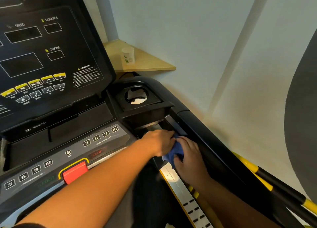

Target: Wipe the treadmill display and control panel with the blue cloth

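The blue cloth (173, 153) is bunched between both hands at the right end of the treadmill console, by the black side rail. My left hand (158, 142) reaches across the grey control panel (72, 152) and grips the cloth's upper end. My right hand (187, 154) closes over the cloth from the right. The black display (51, 56), with SPEED, DISTANCE and CALORIE windows and yellow buttons, stands tilted up at the left, apart from both hands. Most of the cloth is hidden under my fingers.
A red safety key (74, 173) sits at the panel's front edge. A cup holder (137, 95) with paper inside lies behind my hands. A white cup (128, 55) stands on a wooden corner shelf (151, 62). The wall and yellow-black handrail (267, 179) run close on the right.
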